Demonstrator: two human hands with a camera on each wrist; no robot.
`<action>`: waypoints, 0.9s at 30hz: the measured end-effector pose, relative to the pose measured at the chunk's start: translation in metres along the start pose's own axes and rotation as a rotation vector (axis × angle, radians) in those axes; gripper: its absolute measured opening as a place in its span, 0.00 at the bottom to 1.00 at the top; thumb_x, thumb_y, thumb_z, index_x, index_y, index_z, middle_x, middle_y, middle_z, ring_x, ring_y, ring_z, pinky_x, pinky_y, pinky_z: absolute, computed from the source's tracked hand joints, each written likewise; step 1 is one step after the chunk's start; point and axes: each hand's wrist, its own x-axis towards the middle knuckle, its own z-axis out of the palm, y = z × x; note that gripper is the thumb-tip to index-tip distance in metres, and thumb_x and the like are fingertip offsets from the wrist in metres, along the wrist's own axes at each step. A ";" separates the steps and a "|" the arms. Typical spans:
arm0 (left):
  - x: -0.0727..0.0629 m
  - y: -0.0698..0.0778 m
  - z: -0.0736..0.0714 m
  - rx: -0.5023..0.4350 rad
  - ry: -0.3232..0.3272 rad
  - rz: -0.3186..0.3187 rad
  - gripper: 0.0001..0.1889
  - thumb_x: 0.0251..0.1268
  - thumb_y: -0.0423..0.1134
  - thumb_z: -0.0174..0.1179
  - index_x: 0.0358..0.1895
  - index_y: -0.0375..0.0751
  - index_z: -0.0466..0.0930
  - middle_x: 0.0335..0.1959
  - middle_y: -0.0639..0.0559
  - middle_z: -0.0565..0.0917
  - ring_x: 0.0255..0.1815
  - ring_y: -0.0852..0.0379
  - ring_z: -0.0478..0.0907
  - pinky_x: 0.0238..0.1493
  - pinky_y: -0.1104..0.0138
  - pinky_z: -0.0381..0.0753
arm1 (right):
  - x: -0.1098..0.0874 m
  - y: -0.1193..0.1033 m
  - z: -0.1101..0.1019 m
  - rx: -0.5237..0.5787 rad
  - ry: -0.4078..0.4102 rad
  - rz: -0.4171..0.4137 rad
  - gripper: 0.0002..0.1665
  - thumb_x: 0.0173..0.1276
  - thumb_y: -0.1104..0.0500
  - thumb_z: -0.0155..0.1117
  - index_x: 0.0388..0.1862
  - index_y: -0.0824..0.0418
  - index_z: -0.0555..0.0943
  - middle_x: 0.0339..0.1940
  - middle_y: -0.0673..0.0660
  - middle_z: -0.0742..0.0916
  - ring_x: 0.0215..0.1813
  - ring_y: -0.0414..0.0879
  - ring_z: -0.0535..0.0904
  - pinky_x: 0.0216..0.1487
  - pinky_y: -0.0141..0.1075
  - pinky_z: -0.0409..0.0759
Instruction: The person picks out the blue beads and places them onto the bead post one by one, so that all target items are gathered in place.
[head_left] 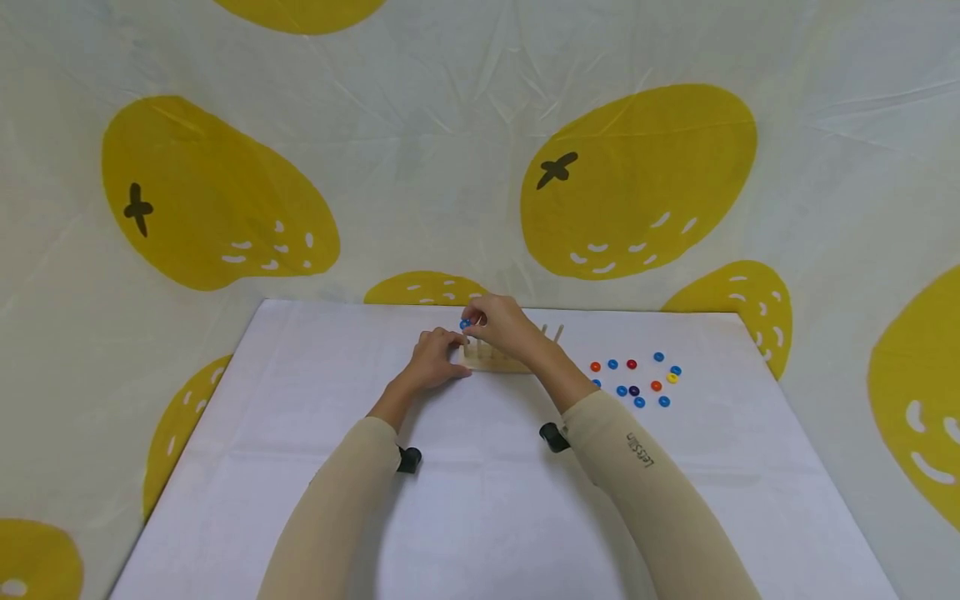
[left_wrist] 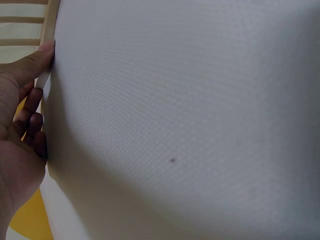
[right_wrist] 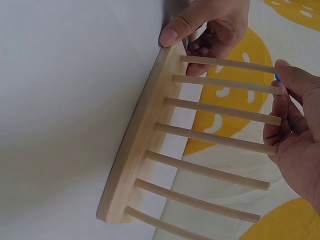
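A wooden peg rack (right_wrist: 145,135) with a row of several upright pegs stands toward the back of the table. My left hand (head_left: 433,358) grips the rack's left end, thumb on the front side, as the left wrist view shows with the hand (left_wrist: 22,110) at the base's edge. At the top of the leftmost peg (right_wrist: 225,63), my right hand (head_left: 501,325) pinches a blue ring (head_left: 465,323). Only a sliver of that ring shows in the right wrist view, between thumb and finger of the hand (right_wrist: 300,115). The pegs that show there carry no rings.
Several loose rings lie right of the rack, among them a red ring (head_left: 632,364), a yellow ring (head_left: 672,378), an orange ring (head_left: 656,386) and a dark purple ring (head_left: 634,391). A white cloth covers the table (head_left: 480,517). Behind hangs a patterned curtain (head_left: 435,183).
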 end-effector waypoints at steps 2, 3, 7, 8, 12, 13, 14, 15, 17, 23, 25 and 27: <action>0.000 -0.001 0.001 0.003 0.000 -0.002 0.28 0.54 0.46 0.80 0.58 0.45 0.83 0.58 0.44 0.79 0.63 0.42 0.68 0.68 0.50 0.68 | 0.000 0.000 0.000 0.000 -0.002 0.001 0.10 0.68 0.60 0.73 0.46 0.62 0.86 0.38 0.56 0.89 0.43 0.49 0.83 0.48 0.38 0.84; 0.000 -0.001 0.001 0.005 -0.001 -0.002 0.28 0.54 0.46 0.80 0.58 0.45 0.83 0.58 0.44 0.79 0.63 0.42 0.68 0.68 0.50 0.68 | 0.000 0.000 0.000 0.001 -0.003 0.001 0.10 0.68 0.60 0.73 0.46 0.62 0.86 0.39 0.56 0.89 0.43 0.49 0.83 0.48 0.38 0.84; 0.001 -0.003 0.002 0.019 -0.002 -0.001 0.28 0.54 0.47 0.79 0.59 0.45 0.83 0.58 0.45 0.79 0.62 0.43 0.68 0.68 0.50 0.68 | 0.001 0.001 0.000 0.001 -0.010 0.001 0.11 0.69 0.60 0.73 0.46 0.62 0.86 0.39 0.56 0.89 0.43 0.49 0.84 0.49 0.39 0.84; 0.001 -0.003 0.002 0.021 -0.002 0.000 0.28 0.54 0.47 0.79 0.59 0.45 0.83 0.58 0.45 0.79 0.62 0.43 0.68 0.68 0.50 0.68 | 0.001 0.001 0.000 0.003 -0.011 0.001 0.10 0.69 0.60 0.73 0.47 0.62 0.86 0.39 0.56 0.89 0.43 0.49 0.84 0.49 0.39 0.84; 0.001 -0.003 0.001 0.021 -0.004 -0.001 0.29 0.55 0.47 0.79 0.60 0.45 0.82 0.58 0.45 0.79 0.63 0.43 0.67 0.68 0.50 0.67 | 0.002 0.002 0.001 0.001 -0.016 -0.005 0.10 0.69 0.60 0.73 0.46 0.63 0.86 0.39 0.56 0.89 0.43 0.49 0.84 0.49 0.39 0.84; 0.001 -0.003 0.001 0.016 -0.004 -0.003 0.30 0.54 0.47 0.79 0.61 0.45 0.82 0.58 0.45 0.79 0.63 0.43 0.67 0.68 0.50 0.67 | 0.002 0.002 0.001 0.002 -0.017 -0.005 0.10 0.69 0.61 0.73 0.47 0.63 0.86 0.39 0.56 0.90 0.43 0.49 0.84 0.50 0.39 0.84; 0.001 -0.003 0.001 0.012 -0.005 -0.006 0.30 0.54 0.47 0.79 0.61 0.44 0.82 0.58 0.45 0.79 0.63 0.43 0.67 0.68 0.50 0.67 | 0.002 0.002 0.001 0.005 -0.018 -0.005 0.10 0.69 0.61 0.72 0.47 0.63 0.86 0.39 0.56 0.89 0.43 0.49 0.84 0.49 0.39 0.84; 0.000 -0.003 0.001 0.010 -0.005 -0.010 0.30 0.55 0.47 0.79 0.61 0.44 0.82 0.59 0.45 0.79 0.63 0.43 0.67 0.69 0.50 0.67 | 0.001 0.002 0.001 0.004 -0.018 -0.006 0.10 0.69 0.61 0.72 0.47 0.63 0.86 0.39 0.56 0.89 0.43 0.49 0.84 0.49 0.39 0.84; 0.000 -0.002 0.001 0.007 -0.005 -0.015 0.30 0.54 0.47 0.79 0.61 0.44 0.82 0.59 0.45 0.79 0.64 0.43 0.67 0.69 0.50 0.67 | 0.001 0.002 0.001 0.003 -0.019 -0.006 0.10 0.69 0.60 0.72 0.47 0.63 0.85 0.39 0.56 0.89 0.43 0.49 0.84 0.49 0.39 0.84; 0.000 -0.001 0.000 0.008 -0.006 -0.012 0.29 0.55 0.46 0.79 0.61 0.44 0.82 0.59 0.44 0.79 0.64 0.42 0.67 0.69 0.50 0.67 | 0.001 0.003 0.002 -0.006 -0.016 -0.010 0.12 0.69 0.60 0.72 0.48 0.63 0.86 0.40 0.56 0.89 0.44 0.49 0.84 0.49 0.39 0.84; 0.000 0.000 0.000 0.006 -0.009 -0.017 0.29 0.56 0.46 0.79 0.61 0.44 0.82 0.59 0.45 0.78 0.64 0.43 0.66 0.69 0.50 0.67 | 0.001 0.003 0.002 -0.007 -0.015 -0.009 0.12 0.70 0.60 0.72 0.49 0.63 0.86 0.41 0.57 0.89 0.44 0.49 0.84 0.50 0.39 0.84; -0.001 0.001 0.000 0.000 -0.011 -0.026 0.29 0.56 0.46 0.78 0.61 0.44 0.81 0.59 0.45 0.78 0.64 0.43 0.66 0.69 0.50 0.67 | 0.001 0.003 0.002 -0.006 -0.015 -0.007 0.14 0.70 0.59 0.72 0.51 0.64 0.86 0.42 0.57 0.89 0.45 0.49 0.83 0.52 0.39 0.84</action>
